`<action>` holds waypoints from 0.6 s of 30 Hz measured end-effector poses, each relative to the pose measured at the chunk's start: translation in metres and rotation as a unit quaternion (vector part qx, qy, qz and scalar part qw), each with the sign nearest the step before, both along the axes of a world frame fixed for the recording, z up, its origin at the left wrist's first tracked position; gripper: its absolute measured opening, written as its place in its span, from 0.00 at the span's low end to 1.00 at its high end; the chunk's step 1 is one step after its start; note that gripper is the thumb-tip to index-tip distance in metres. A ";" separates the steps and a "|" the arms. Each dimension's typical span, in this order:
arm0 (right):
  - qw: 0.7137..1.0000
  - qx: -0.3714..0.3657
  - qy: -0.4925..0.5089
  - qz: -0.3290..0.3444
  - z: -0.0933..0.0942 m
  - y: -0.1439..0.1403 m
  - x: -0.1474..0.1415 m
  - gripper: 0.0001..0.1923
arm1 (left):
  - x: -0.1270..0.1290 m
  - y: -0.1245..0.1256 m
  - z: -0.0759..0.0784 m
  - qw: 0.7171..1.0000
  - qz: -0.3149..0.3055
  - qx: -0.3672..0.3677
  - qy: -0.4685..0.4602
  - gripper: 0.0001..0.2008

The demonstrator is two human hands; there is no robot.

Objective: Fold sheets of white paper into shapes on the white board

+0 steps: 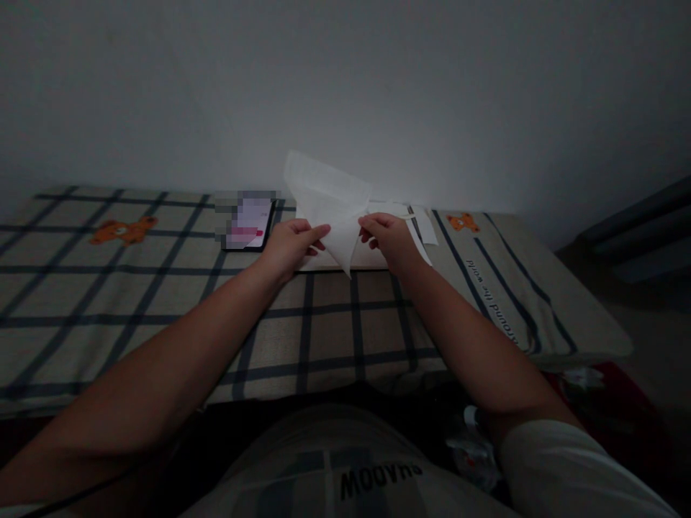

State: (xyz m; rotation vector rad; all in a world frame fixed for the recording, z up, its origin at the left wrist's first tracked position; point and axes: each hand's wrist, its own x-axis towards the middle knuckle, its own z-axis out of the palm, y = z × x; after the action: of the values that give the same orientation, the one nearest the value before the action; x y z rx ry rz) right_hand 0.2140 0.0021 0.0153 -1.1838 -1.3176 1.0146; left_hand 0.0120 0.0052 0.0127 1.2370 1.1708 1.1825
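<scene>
A thin white tissue sheet (329, 191) is stretched between my two hands, its top edge standing up and its lower end drawn to a point. My left hand (294, 244) pinches its left side between thumb and fingers. On the right side, my right hand (387, 234) grips the same sheet with its fingertips. Below and behind the hands lies a flat white paper or pad (372, 260) on the checked cloth, partly covered by the sheet and hands. White strips (426, 226) lie just right of my right hand.
The table wears a checked cloth (275, 338) with orange bear prints. A phone (251, 223) with a lit screen lies left of my left hand. The wall (345, 93) rises behind the table. A plastic bottle (472, 446) is below the front edge, near my right arm.
</scene>
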 end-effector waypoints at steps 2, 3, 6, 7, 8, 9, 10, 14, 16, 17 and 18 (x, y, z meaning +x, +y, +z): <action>1.000 -0.013 0.013 0.001 0.000 0.000 0.000 0.08 | 0.000 -0.001 0.001 1.000 0.002 0.003 0.001 0.13; 1.000 -0.016 0.017 0.002 -0.001 0.000 0.000 0.08 | 0.001 -0.001 0.001 1.000 0.002 0.003 0.003 0.13; 1.000 -0.010 0.011 -0.006 -0.001 0.002 0.000 0.08 | 0.001 -0.001 0.000 1.000 -0.007 -0.002 0.008 0.12; 1.000 -0.005 0.005 -0.012 -0.001 0.002 0.000 0.08 | 0.001 0.000 -0.001 1.000 -0.012 -0.005 0.003 0.12; 1.000 -0.002 -0.003 -0.017 -0.001 0.003 0.001 0.08 | 0.000 0.000 -0.001 1.000 -0.018 -0.010 -0.010 0.13; 1.000 0.001 -0.011 -0.020 -0.002 0.003 0.001 0.08 | 0.000 0.002 -0.002 0.999 -0.022 -0.013 -0.032 0.13; 1.000 0.003 -0.019 -0.022 -0.002 0.004 0.001 0.08 | 0.000 0.003 -0.003 0.998 -0.024 -0.016 -0.060 0.14; 0.999 0.007 -0.036 -0.020 -0.003 0.005 0.003 0.08 | -0.003 0.010 -0.007 0.986 -0.026 -0.024 -0.163 0.14; 0.999 0.014 -0.034 -0.016 -0.004 0.006 0.004 0.08 | -0.004 0.012 -0.008 0.983 -0.030 -0.020 -0.179 0.14; 0.999 0.018 -0.032 -0.014 -0.006 0.007 0.004 0.08 | -0.004 0.013 -0.008 0.983 -0.030 -0.016 -0.180 0.15; 0.999 0.023 -0.032 -0.013 -0.007 0.008 0.005 0.08 | -0.004 0.013 -0.008 0.984 -0.027 -0.013 -0.176 0.16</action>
State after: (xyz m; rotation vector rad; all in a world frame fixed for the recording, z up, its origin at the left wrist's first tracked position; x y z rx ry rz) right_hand 0.2187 0.0097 0.0084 -1.2039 -1.3650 0.9303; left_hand 0.0079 0.0184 0.0052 0.9837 0.8819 1.2798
